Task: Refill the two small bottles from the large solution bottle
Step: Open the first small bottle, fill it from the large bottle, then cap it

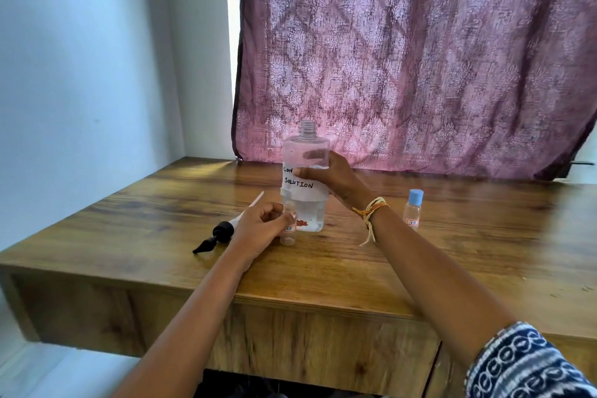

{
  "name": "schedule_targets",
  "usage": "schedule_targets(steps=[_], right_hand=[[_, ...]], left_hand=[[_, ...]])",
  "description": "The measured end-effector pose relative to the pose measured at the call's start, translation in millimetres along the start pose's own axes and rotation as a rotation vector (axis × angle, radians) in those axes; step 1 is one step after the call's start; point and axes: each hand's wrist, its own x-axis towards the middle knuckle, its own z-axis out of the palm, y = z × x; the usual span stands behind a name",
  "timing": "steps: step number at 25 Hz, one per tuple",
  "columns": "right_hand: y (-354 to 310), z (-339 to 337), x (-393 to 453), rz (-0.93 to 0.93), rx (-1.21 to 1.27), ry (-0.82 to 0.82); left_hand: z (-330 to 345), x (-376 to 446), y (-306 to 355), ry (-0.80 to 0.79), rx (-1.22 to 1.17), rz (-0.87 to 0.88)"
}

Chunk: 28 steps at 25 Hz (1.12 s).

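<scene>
The large clear solution bottle (305, 200) stands upright on the wooden table (323, 262), uncapped, with a white label reading "SOLUTION". My right hand (332, 176) grips it around the upper body. Just in front of it stands a small clear bottle (288, 234) with no cap, and my left hand (261, 228) pinches it near the neck. The second small bottle (413, 210), with a blue cap on, stands alone to the right, untouched.
A black pump head with its white dip tube (223, 231) lies on the table left of my left hand. A purple patterned curtain (420, 58) hangs behind the table. A white wall stands at the left.
</scene>
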Motion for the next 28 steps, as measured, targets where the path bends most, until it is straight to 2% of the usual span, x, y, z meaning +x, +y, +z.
schedule_targets(steps=[6,9,14,16,20,28], right_hand=[[9,-37,-1,-0.114,-0.084,0.088],[13,-50,1,-0.249,-0.253,0.133],[26,-54,-1,-0.428,-0.544,0.163],[33,-58,0,-0.489,-0.598,0.165],[44,-63,5,-0.511,-0.683,0.123],[47,-71,1,-0.526,-0.875,0.022]], left_hand=[[3,5,2,-0.032,-0.199,-0.083],[8,21,2,-0.041,-0.144,-0.118],[26,52,11,-0.147,0.007,-0.034],[24,58,10,-0.178,-0.019,-0.014],[16,63,1,-0.213,-0.146,-0.028],[15,60,2,-0.270,-0.166,0.018]])
